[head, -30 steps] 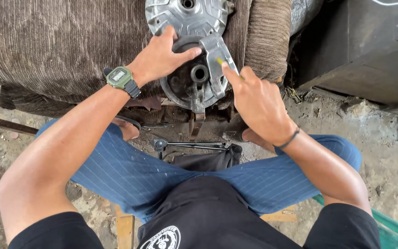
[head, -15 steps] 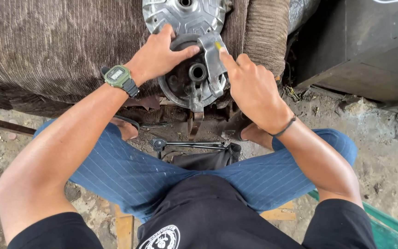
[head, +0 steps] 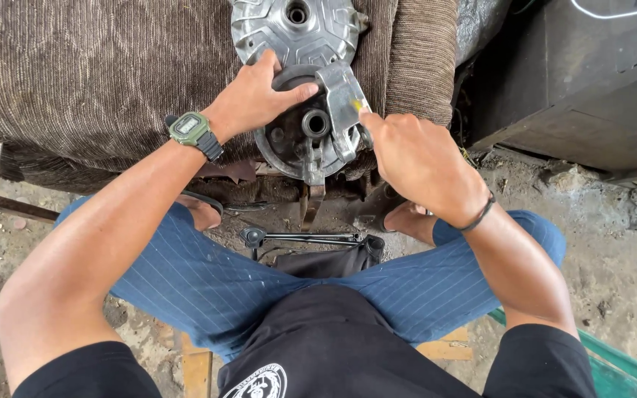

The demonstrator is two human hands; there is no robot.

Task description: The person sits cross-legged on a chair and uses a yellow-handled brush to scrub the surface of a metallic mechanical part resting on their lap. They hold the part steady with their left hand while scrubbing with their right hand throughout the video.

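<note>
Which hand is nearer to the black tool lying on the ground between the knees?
Right. The right hand sits above the black tool, closer to its end; the left hand is higher, on the round metal part.
</note>
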